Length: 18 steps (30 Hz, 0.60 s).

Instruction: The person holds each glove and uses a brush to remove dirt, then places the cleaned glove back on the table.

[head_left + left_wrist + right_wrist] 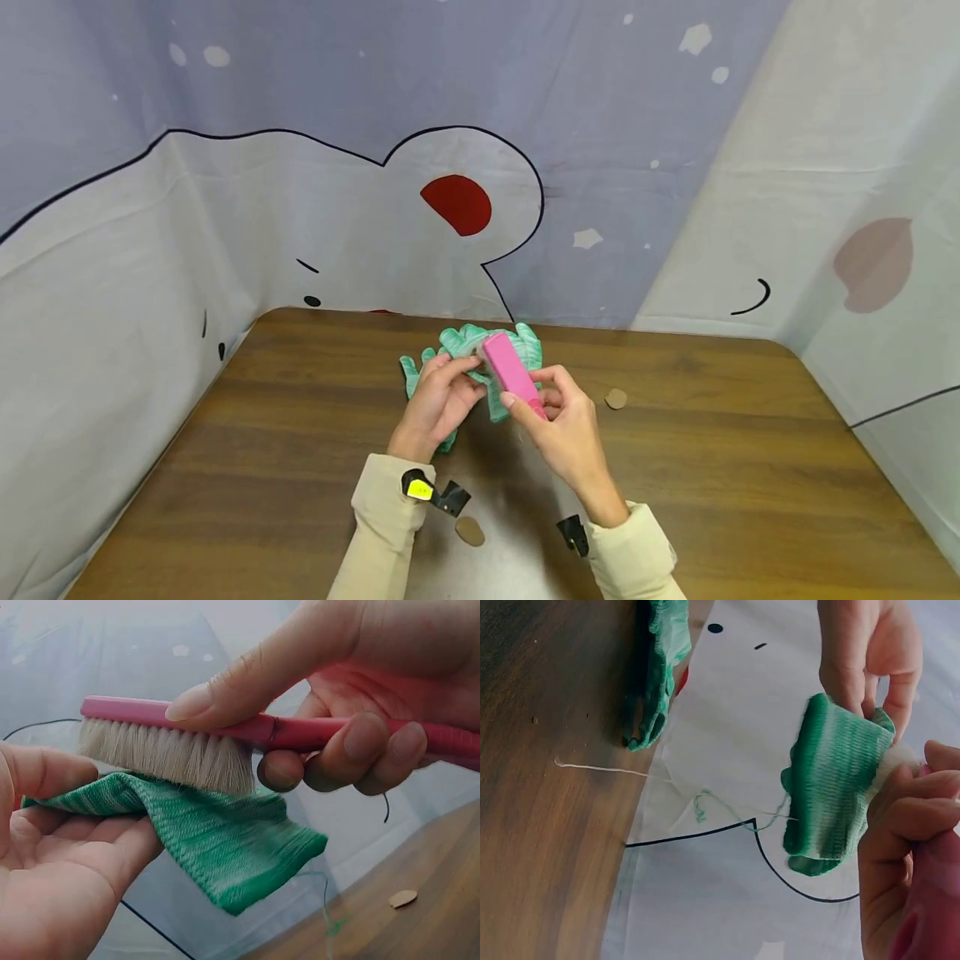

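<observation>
A green knitted glove (528,346) is held up over the table, its cuff (240,855) hanging toward the camera in the left wrist view. My left hand (442,404) pinches it, thumb on one side and fingers on the other. In my right hand (566,425) is a pink brush (512,371), gripped by the handle with the thumb along its back. Its pale bristles (169,754) face down and meet the knit beside the left fingertips. Loose thread (727,810) dangles from the cuff in the right wrist view.
Another green glove (669,667) lies on the wooden table (712,467), left of the hands. One small brown flat piece (616,399) is to the right, and a second oval piece (469,531) sits near the left sleeve. Printed cloth (337,225) hangs behind the table.
</observation>
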Each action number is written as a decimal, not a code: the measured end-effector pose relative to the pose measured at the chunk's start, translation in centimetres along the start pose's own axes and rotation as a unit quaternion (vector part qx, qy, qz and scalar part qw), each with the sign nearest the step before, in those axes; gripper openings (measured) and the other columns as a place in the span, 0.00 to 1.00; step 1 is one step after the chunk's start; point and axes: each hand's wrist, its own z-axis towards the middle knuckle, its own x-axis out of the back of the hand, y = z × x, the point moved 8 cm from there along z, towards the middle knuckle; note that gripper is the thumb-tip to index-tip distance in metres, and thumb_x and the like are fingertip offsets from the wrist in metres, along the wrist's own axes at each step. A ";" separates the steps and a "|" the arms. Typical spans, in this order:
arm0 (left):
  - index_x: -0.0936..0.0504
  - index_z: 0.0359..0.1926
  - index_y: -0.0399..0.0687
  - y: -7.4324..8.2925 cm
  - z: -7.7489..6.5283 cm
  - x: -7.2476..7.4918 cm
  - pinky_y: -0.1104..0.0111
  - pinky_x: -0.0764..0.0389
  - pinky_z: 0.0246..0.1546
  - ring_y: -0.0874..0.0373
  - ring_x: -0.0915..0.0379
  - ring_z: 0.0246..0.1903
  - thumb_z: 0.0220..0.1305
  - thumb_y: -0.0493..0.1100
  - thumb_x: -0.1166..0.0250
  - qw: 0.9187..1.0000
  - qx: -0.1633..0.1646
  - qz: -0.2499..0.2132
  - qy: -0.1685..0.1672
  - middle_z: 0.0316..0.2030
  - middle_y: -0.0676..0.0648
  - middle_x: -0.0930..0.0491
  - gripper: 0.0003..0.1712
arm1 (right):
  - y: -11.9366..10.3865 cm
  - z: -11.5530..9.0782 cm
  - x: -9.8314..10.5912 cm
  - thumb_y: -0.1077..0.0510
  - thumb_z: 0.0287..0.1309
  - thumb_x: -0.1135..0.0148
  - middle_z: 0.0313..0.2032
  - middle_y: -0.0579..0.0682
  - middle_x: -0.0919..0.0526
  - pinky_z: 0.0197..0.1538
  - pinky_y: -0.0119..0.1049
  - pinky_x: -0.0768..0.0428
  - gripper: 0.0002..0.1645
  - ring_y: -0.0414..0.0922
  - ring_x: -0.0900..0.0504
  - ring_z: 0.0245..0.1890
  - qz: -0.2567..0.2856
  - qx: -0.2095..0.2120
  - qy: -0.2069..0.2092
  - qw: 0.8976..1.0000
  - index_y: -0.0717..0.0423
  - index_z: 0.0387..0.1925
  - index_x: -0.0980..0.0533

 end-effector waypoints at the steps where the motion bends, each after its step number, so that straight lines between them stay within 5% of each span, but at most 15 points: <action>1: 0.27 0.35 0.39 0.1 0.1 0.0 0.66 0.31 0.40 0.60 0.30 0.37 0.68 0.30 0.59 1.000 0.001 -0.002 -0.004 0.35 0.50 0.28 0.14 | -0.3 0.0 0.1 0.51 0.46 0.30 0.23 0.53 0.19 0.20 0.34 0.25 0.23 0.43 0.20 0.18 -0.003 0.006 0.005 1.000 0.53 0.42 0.28; 9: 0.27 0.28 0.38 0.2 0.0 0.0 0.67 0.35 0.33 0.60 0.32 0.29 0.68 0.32 0.58 0.999 0.020 0.027 0.003 0.30 0.50 0.29 0.15 | -3.5 -0.8 -0.1 0.60 0.48 0.31 0.23 0.56 0.19 0.20 0.31 0.26 0.22 0.40 0.22 0.17 -0.025 0.011 0.014 1.000 0.63 0.43 0.29; 18: 0.28 0.24 0.38 0.9 -0.1 0.1 0.67 0.34 0.31 0.60 0.32 0.24 0.67 0.32 0.58 0.996 0.014 0.088 0.033 0.25 0.49 0.29 0.16 | -2.9 -0.7 -0.4 0.60 0.48 0.31 0.23 0.57 0.20 0.22 0.30 0.27 0.20 0.46 0.21 0.19 -0.030 -0.024 0.016 0.999 0.63 0.41 0.29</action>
